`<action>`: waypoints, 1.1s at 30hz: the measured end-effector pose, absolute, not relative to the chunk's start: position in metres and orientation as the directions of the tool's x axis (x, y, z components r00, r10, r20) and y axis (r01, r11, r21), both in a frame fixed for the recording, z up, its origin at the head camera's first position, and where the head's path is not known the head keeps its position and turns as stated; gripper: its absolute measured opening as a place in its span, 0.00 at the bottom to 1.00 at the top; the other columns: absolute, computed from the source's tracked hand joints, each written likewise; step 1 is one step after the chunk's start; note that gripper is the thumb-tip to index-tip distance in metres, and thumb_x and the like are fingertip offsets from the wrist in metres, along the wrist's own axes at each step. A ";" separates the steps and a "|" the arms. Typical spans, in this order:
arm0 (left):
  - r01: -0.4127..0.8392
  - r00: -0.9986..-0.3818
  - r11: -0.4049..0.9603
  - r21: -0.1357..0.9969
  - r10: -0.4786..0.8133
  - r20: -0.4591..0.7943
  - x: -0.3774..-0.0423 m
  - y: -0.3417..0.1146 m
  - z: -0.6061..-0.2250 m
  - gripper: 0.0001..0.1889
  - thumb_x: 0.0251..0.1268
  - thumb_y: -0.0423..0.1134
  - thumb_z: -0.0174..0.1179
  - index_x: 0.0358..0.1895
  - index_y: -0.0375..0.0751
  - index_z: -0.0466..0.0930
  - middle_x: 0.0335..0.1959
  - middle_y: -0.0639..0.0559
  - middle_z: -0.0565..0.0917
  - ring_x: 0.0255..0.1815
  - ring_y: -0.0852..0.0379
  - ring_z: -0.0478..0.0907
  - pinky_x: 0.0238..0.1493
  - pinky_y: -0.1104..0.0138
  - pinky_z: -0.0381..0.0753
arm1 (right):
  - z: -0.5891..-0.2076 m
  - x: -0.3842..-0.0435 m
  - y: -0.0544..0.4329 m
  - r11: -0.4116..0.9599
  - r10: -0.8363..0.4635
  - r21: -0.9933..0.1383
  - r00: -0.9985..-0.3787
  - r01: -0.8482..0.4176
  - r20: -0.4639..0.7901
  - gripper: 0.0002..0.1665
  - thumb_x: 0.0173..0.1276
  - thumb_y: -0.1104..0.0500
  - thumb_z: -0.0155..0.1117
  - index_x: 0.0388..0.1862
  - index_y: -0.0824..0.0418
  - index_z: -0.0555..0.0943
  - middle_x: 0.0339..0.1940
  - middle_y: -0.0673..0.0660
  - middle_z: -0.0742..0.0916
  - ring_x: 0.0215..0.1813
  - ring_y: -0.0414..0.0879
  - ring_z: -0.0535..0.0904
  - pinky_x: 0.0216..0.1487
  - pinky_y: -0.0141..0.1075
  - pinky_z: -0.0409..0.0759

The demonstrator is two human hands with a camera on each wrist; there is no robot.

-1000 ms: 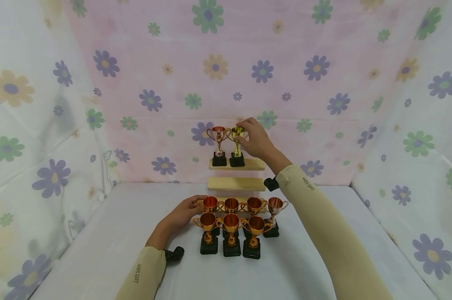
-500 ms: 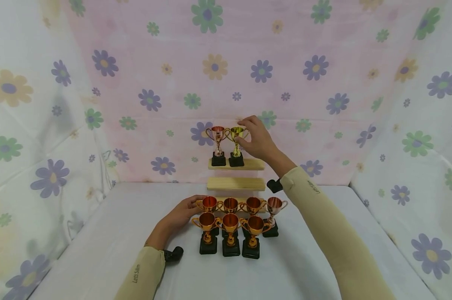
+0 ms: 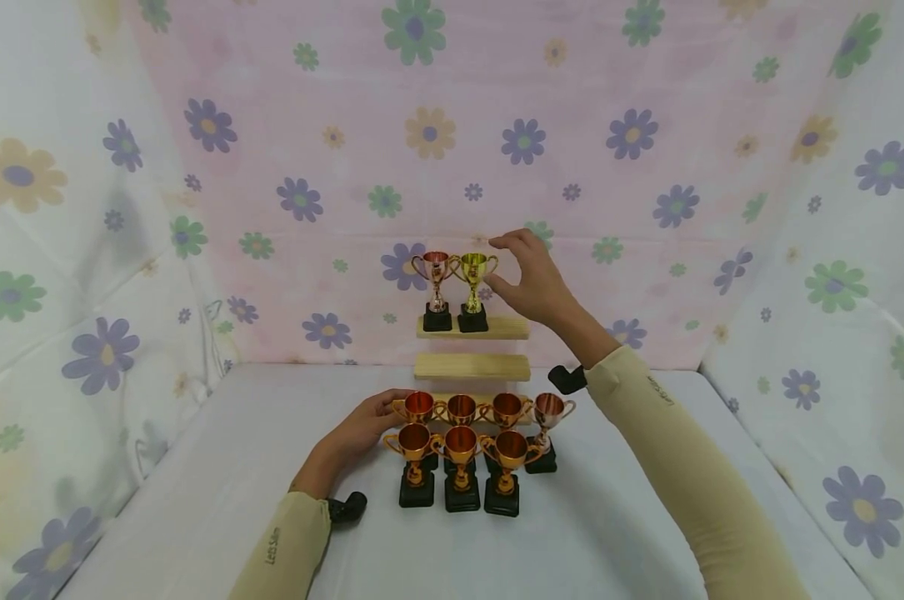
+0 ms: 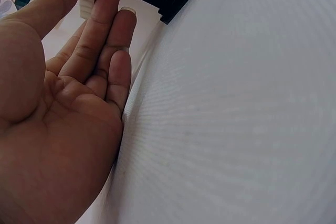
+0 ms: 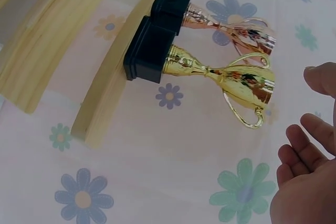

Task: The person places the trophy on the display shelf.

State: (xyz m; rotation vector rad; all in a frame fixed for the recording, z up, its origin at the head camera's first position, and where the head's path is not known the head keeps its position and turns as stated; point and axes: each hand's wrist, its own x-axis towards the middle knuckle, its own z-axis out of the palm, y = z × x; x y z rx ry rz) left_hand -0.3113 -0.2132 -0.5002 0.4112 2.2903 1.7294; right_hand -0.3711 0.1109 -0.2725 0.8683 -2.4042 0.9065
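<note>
A gold trophy cup (image 3: 474,283) with a black base stands upright on the top step (image 3: 510,328) of a wooden stepped stand. Left of it, handle close to handle, is a rose-gold trophy cup (image 3: 437,287). My right hand (image 3: 536,279) hovers just right of the gold cup, thumb and fingers spread and holding nothing; the right wrist view shows a gap between hand and cup (image 5: 244,82). My left hand (image 3: 357,427) lies by the stand's lower left end. In the left wrist view its thumb and extended fingertips touch the wooden end (image 4: 90,4).
Several bronze-coloured trophy cups (image 3: 461,446) stand in two rows before the stand, partly hiding its lowest step. Another rose-gold trophy (image 3: 549,408) stands at their right. The stand's middle step (image 3: 472,367) is bare wood. Flower-patterned cloth (image 3: 332,275) hangs behind the white table (image 3: 257,467).
My right hand has let go of the gold trophy and drawn away to the right. The trophy stays on the top step. My left hand stays in place.
</note>
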 end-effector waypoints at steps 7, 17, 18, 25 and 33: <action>0.066 -0.934 0.268 0.961 0.356 -0.035 -0.312 -0.213 -0.501 0.25 0.81 0.40 0.59 0.76 0.44 0.72 0.63 0.48 0.86 0.71 0.42 0.76 0.79 0.36 0.55 | -0.277 -0.360 0.124 0.543 -0.393 -0.462 -0.699 -0.701 0.597 0.30 0.77 0.57 0.68 0.74 0.65 0.74 0.71 0.62 0.76 0.75 0.59 0.68 0.76 0.58 0.66; 0.082 -0.933 0.283 0.956 0.360 -0.026 -0.310 -0.213 -0.499 0.25 0.84 0.44 0.56 0.77 0.43 0.71 0.64 0.48 0.86 0.71 0.44 0.76 0.80 0.37 0.55 | -0.294 -0.342 0.144 0.414 -0.378 -0.464 -0.612 -0.783 0.695 0.27 0.76 0.62 0.68 0.71 0.64 0.77 0.66 0.62 0.80 0.71 0.57 0.74 0.75 0.58 0.68; 0.085 -0.931 0.283 0.955 0.363 -0.025 -0.310 -0.213 -0.499 0.25 0.84 0.44 0.56 0.78 0.43 0.71 0.64 0.48 0.86 0.71 0.44 0.76 0.80 0.37 0.55 | -0.296 -0.340 0.146 0.412 -0.375 -0.459 -0.606 -0.787 0.702 0.27 0.75 0.62 0.68 0.71 0.64 0.77 0.66 0.62 0.81 0.70 0.57 0.74 0.76 0.57 0.68; 0.097 -0.927 0.273 0.957 0.375 -0.013 -0.310 -0.212 -0.502 0.25 0.84 0.41 0.55 0.77 0.41 0.70 0.64 0.46 0.86 0.71 0.42 0.76 0.80 0.37 0.55 | -0.316 -0.328 0.163 0.384 -0.313 -0.450 -0.572 -0.807 0.758 0.24 0.75 0.66 0.67 0.68 0.64 0.79 0.61 0.62 0.84 0.67 0.56 0.77 0.73 0.52 0.71; 0.054 -0.941 0.287 0.957 0.334 -0.047 -0.309 -0.212 -0.498 0.25 0.81 0.42 0.59 0.76 0.44 0.72 0.63 0.48 0.86 0.72 0.42 0.76 0.79 0.36 0.55 | -0.339 -0.313 0.181 0.363 -0.244 -0.500 -0.598 -0.786 0.763 0.23 0.74 0.71 0.66 0.66 0.65 0.80 0.58 0.62 0.86 0.63 0.56 0.81 0.69 0.29 0.71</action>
